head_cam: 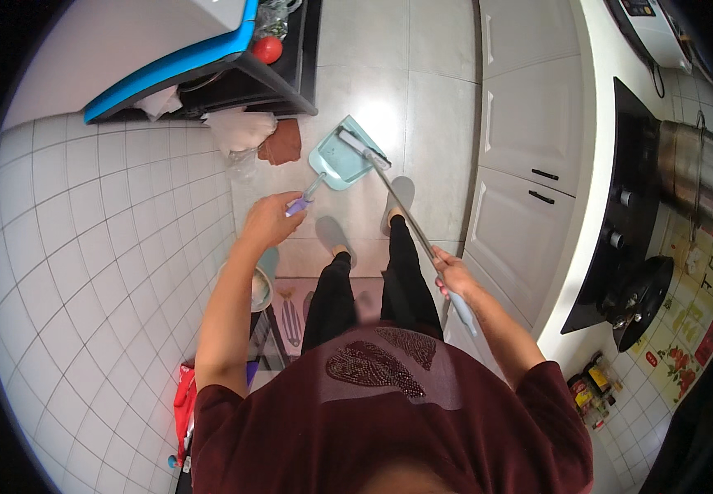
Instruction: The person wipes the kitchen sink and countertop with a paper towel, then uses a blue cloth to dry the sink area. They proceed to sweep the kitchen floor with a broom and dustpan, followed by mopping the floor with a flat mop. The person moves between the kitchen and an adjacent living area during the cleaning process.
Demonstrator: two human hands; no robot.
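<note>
My left hand (275, 220) grips the purple-and-white handle end of a pale teal dustpan (325, 162), whose pan is at the floor in front of my feet. In my right hand (453, 273) is the long grey-handled shaft of a broom (407, 213). Its narrow white head (364, 148) with dark bristles lies across the open side of the dustpan, partly over the pan. A few small specks show inside the pan. Both of my feet, in grey slippers (401, 196), stand apart on the tiles just behind it.
White cabinets (524, 213) and a counter with a black cooktop (609, 216) run along the right. A black rack (282, 86) holds a red round item (267, 50). Beneath it lie a white plastic bag (245, 129) and a brown piece (281, 143). A bin (262, 287) stands by the tiled wall.
</note>
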